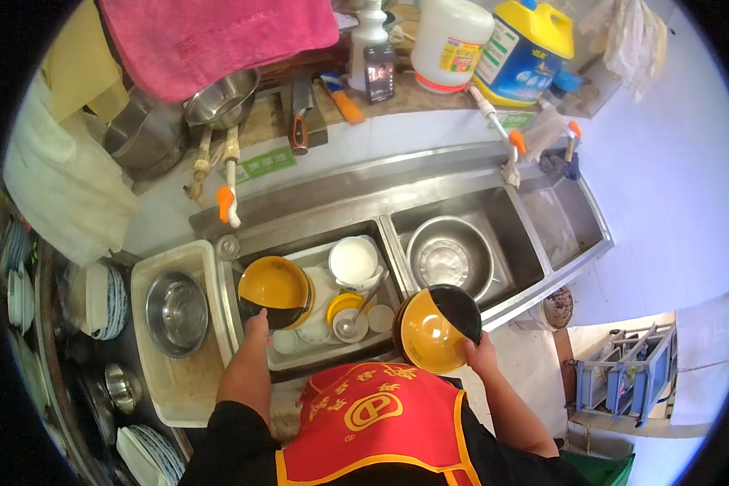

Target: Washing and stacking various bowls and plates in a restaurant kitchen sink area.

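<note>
My left hand [260, 328] grips the rim of a stack of yellow-and-black bowls [274, 280] above the left side of the first sink basin. A second yellow-and-black stack [425, 331] is held by its right rim in my right hand [481, 353], at the sink's front edge. Between the two stacks, a tub [277, 363] in the basin holds white bowls [353, 260], a yellow dish [342, 302], small white cups [380, 318] and a metal ladle [364, 305]. My left fingers are partly hidden by the bowls.
A steel basin [491, 267] sits in the middle sink compartment. Left of the sink, a cream plastic basket [203, 398] holds a metal bowl [176, 316]. Taps [231, 182] project over the sink from the wall. A cleaver [301, 115] and detergent jugs [519, 58] rest on the ledge.
</note>
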Motion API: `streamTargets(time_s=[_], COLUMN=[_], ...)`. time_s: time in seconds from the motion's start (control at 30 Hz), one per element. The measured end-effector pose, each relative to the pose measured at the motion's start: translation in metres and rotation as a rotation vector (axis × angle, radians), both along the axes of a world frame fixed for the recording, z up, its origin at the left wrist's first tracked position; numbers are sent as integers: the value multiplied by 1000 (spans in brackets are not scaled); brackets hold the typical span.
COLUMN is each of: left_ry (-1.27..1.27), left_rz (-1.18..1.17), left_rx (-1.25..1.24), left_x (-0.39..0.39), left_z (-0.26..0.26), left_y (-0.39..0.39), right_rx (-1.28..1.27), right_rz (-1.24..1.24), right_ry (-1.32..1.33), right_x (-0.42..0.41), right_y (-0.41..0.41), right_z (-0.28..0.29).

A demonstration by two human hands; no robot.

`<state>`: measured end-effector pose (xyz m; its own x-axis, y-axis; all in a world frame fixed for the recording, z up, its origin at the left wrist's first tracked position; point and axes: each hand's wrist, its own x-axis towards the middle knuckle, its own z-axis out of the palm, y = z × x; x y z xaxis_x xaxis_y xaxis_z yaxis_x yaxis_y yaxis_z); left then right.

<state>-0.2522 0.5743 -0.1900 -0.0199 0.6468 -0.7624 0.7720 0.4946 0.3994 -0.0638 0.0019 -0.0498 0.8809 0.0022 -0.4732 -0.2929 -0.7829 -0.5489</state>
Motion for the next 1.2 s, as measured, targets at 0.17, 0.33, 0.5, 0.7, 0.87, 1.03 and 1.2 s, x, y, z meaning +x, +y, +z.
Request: streamTargets(time_s=[0.17,0.33,0.5,0.7,0.87,1.03,1.2], left_ry=[-180,-16,-49,60,245,263,286], left_rz=[167,92,73,-202,-433,-1004,-1351], left_rx=[-125,-156,-98,402,749,997,1101], left_x=[-7,-12,-11,-9,24,51,59], left_z=[-26,-29,-30,6,61,130,204], left_y=[17,26,33,34,32,31,8], right_rx=[-50,-42,-110,-88,-12,75,111], right_rz=[18,-18,10,21,19,51,56], right_ry=[-20,-28,-40,-21,-43,-166,-195], right_x=[0,-2,0,0,-1,-2,-1], right_y=[3,5,9,11,3,-9,-15], right_z=[5,5,9,16,4,-24,-36])
